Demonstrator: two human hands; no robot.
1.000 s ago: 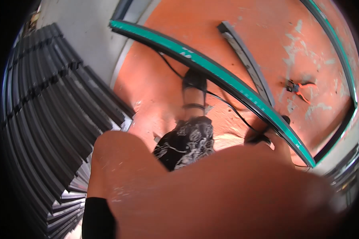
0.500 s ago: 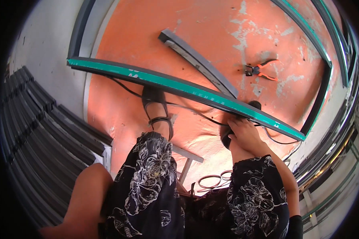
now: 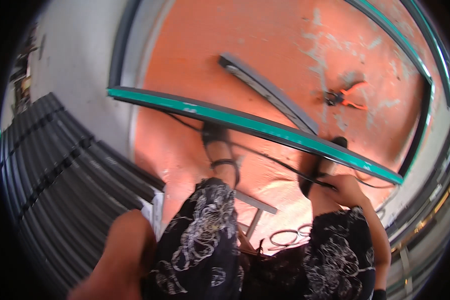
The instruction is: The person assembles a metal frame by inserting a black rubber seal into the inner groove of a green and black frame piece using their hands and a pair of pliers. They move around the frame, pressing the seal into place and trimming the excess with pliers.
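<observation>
My right hand (image 3: 347, 188) is beside my right foot, fingers closed on a thin black rubber strip (image 3: 272, 159). From there the strip runs left, sagging beneath a frame (image 3: 240, 118) of dark profiles with green film along the near bar. That bar lies across in front of my feet, apart from my right hand. At the lower left my bent left arm (image 3: 127, 232) shows, blurred; I cannot see its hand. A dark, box-shaped length of profile (image 3: 270, 93) slants on the orange floor inside the frame, its near end by the green bar.
Orange-handled pliers (image 3: 346, 96) lie inside the frame at the right. Stacked dark profiles (image 3: 75, 170) fill the left side. More bars (image 3: 430, 215) line the right edge. Loops of thin cord (image 3: 285, 238) and a small metal stand (image 3: 257, 210) are near my legs.
My right hand has come back from the green bar toward me, drawing the strip with it. The whole view has shifted, so the scene sits lower and further right.
</observation>
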